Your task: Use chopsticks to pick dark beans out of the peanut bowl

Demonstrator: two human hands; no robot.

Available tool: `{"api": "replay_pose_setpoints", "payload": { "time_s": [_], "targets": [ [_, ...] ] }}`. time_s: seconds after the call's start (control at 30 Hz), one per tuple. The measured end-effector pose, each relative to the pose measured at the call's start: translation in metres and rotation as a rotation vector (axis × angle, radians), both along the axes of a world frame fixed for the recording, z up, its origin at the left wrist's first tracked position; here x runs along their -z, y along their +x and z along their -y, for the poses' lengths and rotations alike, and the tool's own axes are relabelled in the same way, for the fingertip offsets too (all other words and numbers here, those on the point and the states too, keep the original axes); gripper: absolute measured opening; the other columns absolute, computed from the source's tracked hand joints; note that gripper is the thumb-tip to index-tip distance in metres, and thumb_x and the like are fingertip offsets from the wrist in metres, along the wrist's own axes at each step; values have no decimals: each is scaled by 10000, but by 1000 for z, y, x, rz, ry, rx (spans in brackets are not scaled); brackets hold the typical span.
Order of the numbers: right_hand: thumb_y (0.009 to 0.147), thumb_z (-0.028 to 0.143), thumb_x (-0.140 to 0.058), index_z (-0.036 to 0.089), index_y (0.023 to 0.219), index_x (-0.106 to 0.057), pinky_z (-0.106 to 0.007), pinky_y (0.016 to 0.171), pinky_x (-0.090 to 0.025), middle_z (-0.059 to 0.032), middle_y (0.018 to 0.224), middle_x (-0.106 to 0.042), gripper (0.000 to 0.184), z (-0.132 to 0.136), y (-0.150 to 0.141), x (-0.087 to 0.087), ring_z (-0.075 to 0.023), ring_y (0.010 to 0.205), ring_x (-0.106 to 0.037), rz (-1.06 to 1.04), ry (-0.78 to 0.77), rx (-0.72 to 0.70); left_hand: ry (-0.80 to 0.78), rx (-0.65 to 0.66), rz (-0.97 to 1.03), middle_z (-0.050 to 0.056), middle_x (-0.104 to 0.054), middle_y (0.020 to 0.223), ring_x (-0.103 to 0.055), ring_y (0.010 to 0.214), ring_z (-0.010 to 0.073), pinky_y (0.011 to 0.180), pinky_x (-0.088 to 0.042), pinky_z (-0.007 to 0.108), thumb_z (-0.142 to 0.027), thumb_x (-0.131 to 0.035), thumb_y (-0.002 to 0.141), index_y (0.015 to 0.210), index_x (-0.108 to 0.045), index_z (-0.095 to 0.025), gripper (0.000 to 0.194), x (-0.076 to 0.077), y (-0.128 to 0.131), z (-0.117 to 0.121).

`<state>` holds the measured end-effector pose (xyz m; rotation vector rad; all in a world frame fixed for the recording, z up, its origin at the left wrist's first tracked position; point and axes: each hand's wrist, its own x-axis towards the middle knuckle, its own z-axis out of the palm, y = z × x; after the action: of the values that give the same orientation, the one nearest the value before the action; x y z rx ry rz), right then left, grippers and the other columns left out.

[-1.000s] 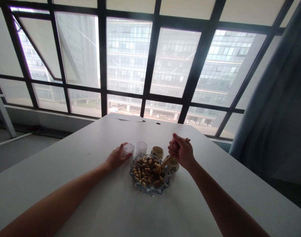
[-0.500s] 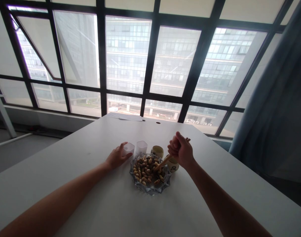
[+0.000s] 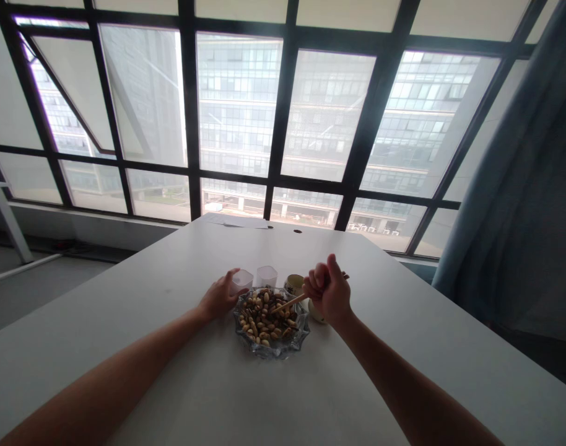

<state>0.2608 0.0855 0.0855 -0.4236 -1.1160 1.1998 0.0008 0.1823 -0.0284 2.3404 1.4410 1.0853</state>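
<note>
My right hand (image 3: 328,292) is closed in a fist around a pair of wooden chopsticks (image 3: 290,303), whose tips reach down among the nuts (image 3: 263,322). The nuts, some like pistachios, fill a glass bowl with a jagged rim (image 3: 298,345). My left hand (image 3: 219,295) wraps round a translucent plastic cup (image 3: 243,280) at the bowl's back left, thumb partly behind the bowl edge. A second translucent cup (image 3: 267,276) stands just right of it. Behind my right hand are two pale cups with dark markings, one (image 3: 293,284) at the back and one (image 3: 316,311) mostly hidden.
Everything stands on a white table (image 3: 181,371). Papers (image 3: 246,222) lie at its far edge beside dark round holes (image 3: 298,231). Black-framed windows rise beyond, and a blue curtain (image 3: 501,204) hangs on the right.
The bowl has shifted left, nearer my left hand. My right hand has moved left and slightly down, and the chopsticks now lie at a flatter angle. My left hand stays at the cup.
</note>
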Motion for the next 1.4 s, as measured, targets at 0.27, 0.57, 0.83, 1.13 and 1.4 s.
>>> {"api": "replay_pose_setpoints", "payload": {
  "time_s": [0.27, 0.57, 0.83, 1.13, 1.4],
  "targets": [
    [693, 569, -804, 177, 431, -422, -181, 321, -155, 76, 369, -277, 607, 5, 8, -17, -42, 320, -225, 49, -87, 21, -16, -12, -15, 149, -653, 1195, -643, 1032, 308, 933, -506, 485, -559, -559, 847, 1395, -427, -180, 680, 1, -1, 0],
    [664, 573, -822, 169, 427, -427, -165, 315, -148, 80, 376, -285, 612, 20, 6, -34, -30, 321, -224, 172, -156, -39, -5, 1, 21, 141, -652, 1228, -635, 1081, 322, 960, -497, 473, -551, -561, 833, 1386, -450, -187, 672, 2, 0, -2],
    [711, 592, -779, 175, 442, -422, -169, 321, -140, 88, 387, -257, 612, 22, 10, -37, -34, 328, -211, 242, -164, -54, 22, -14, -3, 159, -638, 1273, -647, 1062, 312, 934, -498, 467, -565, -562, 844, 1366, -450, -186, 655, 0, 1, 2],
    [725, 698, -722, 178, 450, -409, -175, 320, -158, 81, 392, -260, 666, 15, 13, -33, -38, 330, -208, 173, -73, 25, 20, -3, -11, 168, -635, 1273, -638, 1066, 305, 946, -494, 475, -580, -534, 856, 1380, -430, -171, 672, -2, 1, 3],
    [739, 659, -738, 174, 456, -414, -181, 345, -180, 78, 391, -268, 648, 14, 2, -20, -44, 342, -199, 4, 37, 43, 15, -6, -14, 147, -626, 1300, -625, 1113, 305, 973, -482, 468, -595, -538, 848, 1380, -426, -202, 671, 1, -1, 2]
  ]
}}
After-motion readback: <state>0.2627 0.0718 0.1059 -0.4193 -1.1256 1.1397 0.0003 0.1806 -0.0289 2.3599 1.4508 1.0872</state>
